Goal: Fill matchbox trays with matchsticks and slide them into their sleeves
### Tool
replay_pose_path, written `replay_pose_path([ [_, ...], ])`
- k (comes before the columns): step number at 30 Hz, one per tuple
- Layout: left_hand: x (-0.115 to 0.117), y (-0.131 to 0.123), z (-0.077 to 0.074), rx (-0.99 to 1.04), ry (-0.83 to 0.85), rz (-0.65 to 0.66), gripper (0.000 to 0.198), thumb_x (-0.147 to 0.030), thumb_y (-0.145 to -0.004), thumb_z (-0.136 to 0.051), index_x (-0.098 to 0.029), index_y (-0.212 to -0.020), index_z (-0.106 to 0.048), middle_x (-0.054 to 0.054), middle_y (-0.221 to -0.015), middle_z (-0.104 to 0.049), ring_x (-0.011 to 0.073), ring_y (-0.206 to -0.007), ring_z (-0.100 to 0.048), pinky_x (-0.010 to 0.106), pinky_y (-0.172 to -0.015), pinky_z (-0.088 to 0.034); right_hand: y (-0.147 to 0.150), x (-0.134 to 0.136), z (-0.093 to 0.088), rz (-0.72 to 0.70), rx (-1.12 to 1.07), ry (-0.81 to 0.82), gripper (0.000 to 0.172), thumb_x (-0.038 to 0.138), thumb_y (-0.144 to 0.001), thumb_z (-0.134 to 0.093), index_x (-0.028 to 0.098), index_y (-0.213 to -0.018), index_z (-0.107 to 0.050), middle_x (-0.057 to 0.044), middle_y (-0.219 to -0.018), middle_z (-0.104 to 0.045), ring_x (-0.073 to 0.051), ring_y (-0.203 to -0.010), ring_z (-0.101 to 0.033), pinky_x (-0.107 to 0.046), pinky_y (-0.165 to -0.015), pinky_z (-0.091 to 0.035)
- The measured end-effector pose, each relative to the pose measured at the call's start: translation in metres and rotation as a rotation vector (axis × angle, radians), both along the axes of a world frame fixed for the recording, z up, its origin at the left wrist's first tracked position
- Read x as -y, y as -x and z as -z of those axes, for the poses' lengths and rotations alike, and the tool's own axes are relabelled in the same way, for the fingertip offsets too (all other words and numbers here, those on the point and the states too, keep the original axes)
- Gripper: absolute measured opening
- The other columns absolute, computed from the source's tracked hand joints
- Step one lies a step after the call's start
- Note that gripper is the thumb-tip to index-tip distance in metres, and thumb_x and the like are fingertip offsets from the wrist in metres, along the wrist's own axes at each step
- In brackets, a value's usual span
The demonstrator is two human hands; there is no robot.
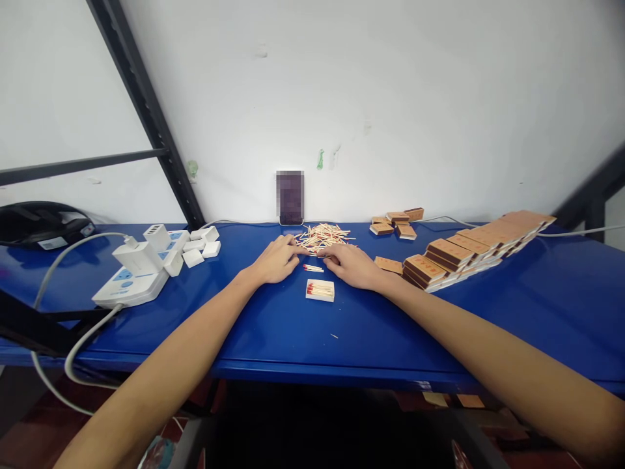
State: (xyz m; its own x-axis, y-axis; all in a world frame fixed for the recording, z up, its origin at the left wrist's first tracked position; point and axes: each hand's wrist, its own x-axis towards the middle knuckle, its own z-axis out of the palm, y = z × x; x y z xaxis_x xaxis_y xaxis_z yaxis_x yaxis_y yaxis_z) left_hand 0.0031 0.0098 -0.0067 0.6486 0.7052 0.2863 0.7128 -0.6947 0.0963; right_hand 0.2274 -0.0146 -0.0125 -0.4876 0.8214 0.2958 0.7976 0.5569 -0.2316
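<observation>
A loose pile of red-tipped matches (326,234) lies on the blue table in front of me. At the pile's left near side rests my left hand (279,259), its index finger stretched to the matches and its thumb apart. My right hand (352,264) is at the near right side, fingertips touching the edge of the pile, with thumb and index finger apart. Between the hands and nearer to me lie a few separate matches (313,268) side by side. Closer still sits a white matchbox tray (320,298), partly filled with matches, heads to the left.
Stacked brown matchboxes (459,254) run along the right, with several more boxes (396,221) at the back. A power strip (141,277) with chargers and small white blocks (202,244) stands left. A phone-like device (291,197) leans on the wall. A black shelf post (146,98) rises left.
</observation>
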Motion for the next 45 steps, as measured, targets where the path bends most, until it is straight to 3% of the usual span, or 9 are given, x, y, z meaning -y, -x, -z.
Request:
replay_pose_path([
  [7,0.003,-0.002,-0.006,-0.061,-0.063,-0.028,0.032,-0.029,-0.09,-0.044,-0.026,-0.11,-0.069,0.007,-0.1,-0.054,0.0234,-0.095,-0.05,0.037,-0.082,-0.04,-0.003,-0.003,0.005,-0.075,-0.042,-0.026,0.032,0.019,-0.092,-0.043,0.025,-0.116,-0.065,-0.003,-0.114,-0.069,-0.021,-0.104,-0.062,-0.033,-0.086,-0.045],
  [15,0.003,0.002,-0.011,-0.039,-0.052,-0.098,0.019,-0.033,-0.086,-0.053,-0.02,-0.082,-0.066,0.006,-0.09,-0.059,0.0229,-0.088,-0.053,0.035,-0.08,-0.04,-0.001,-0.001,0.001,0.013,0.002,0.021,0.034,0.026,-0.092,-0.046,0.022,-0.12,-0.064,-0.006,-0.111,-0.07,-0.023,-0.101,-0.063,-0.032,-0.08,-0.046],
  [21,-0.001,0.003,-0.006,0.001,-0.007,0.003,0.024,-0.023,-0.086,-0.049,-0.021,-0.102,-0.066,0.006,-0.093,-0.06,0.023,-0.095,-0.055,0.035,-0.086,-0.042,-0.001,-0.001,0.002,-0.011,0.01,0.015,0.036,0.023,-0.092,-0.043,0.024,-0.121,-0.063,-0.004,-0.119,-0.068,-0.023,-0.108,-0.061,-0.033,-0.086,-0.045],
  [28,0.0,0.0,-0.007,0.032,0.072,0.07,0.019,-0.01,-0.075,-0.047,-0.02,-0.081,-0.062,0.001,-0.077,-0.063,0.0183,-0.077,-0.057,0.03,-0.075,-0.042,0.0,0.0,-0.001,0.022,0.025,0.027,0.035,0.025,-0.091,-0.044,0.023,-0.121,-0.064,-0.006,-0.114,-0.069,-0.023,-0.103,-0.063,-0.033,-0.083,-0.046],
  [37,0.005,0.002,-0.013,-0.013,-0.004,0.101,0.016,-0.011,-0.075,-0.047,-0.018,-0.074,-0.061,0.003,-0.078,-0.064,0.0189,-0.076,-0.056,0.031,-0.073,-0.042,-0.001,-0.001,0.002,0.018,0.033,0.028,0.036,0.025,-0.092,-0.043,0.024,-0.123,-0.062,-0.005,-0.118,-0.068,-0.023,-0.107,-0.062,-0.034,-0.087,-0.047],
  [45,0.009,0.0,-0.015,0.048,0.031,0.123,0.019,-0.019,-0.076,-0.054,-0.017,-0.085,-0.07,0.003,-0.092,-0.071,0.0188,-0.085,-0.062,0.031,-0.082,-0.045,-0.001,0.0,0.002,-0.026,0.055,-0.007,0.036,0.025,-0.095,-0.039,0.026,-0.122,-0.063,-0.004,-0.12,-0.067,-0.023,-0.108,-0.062,-0.035,-0.089,-0.047],
])
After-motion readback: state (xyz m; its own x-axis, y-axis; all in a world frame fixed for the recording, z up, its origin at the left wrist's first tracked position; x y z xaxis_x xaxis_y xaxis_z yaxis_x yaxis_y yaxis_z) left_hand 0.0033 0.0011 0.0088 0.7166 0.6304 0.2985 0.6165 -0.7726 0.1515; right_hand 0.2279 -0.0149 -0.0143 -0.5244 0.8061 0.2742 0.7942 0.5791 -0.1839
